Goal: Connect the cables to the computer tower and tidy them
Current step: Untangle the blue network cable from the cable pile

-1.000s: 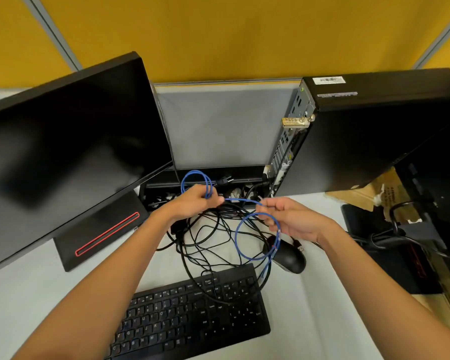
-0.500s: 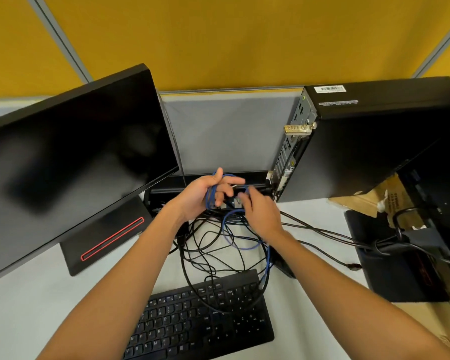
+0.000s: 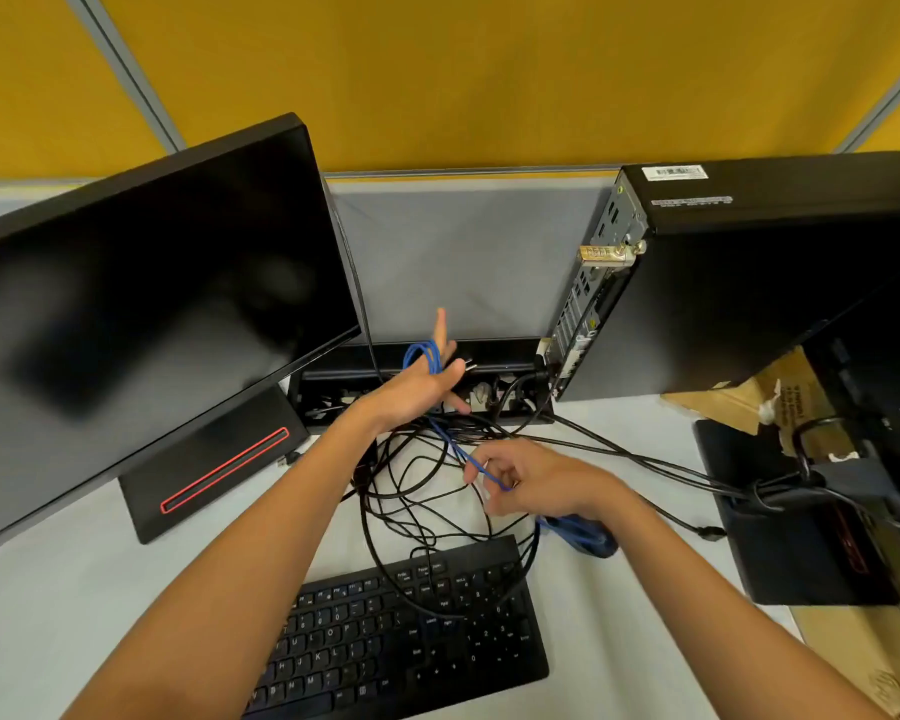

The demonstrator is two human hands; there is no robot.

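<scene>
A thin blue cable (image 3: pixel 450 441) runs taut between my two hands. Its coils are looped around the spread fingers of my left hand (image 3: pixel 422 381), raised in front of the black cable tray (image 3: pixel 333 392). My right hand (image 3: pixel 533 478) pinches the blue cable lower down, above a tangle of black cables (image 3: pixel 417 491) on the white desk. The black computer tower (image 3: pixel 739 283) stands at the right with its rear ports (image 3: pixel 580 324) facing left. Black cables lead from the tangle toward the tower's base.
A black monitor (image 3: pixel 141 304) on a stand fills the left. A black keyboard (image 3: pixel 401 636) lies in front, with cable loops over its top edge. A mouse (image 3: pixel 593 543) sits under my right wrist. A second black stand (image 3: pixel 801 511) and cardboard (image 3: pixel 749 402) are at the right.
My right hand has pulled back from the left hand toward me, drawing the blue cable taut. My left hand has opened its fingers with the coils still wrapped around them.
</scene>
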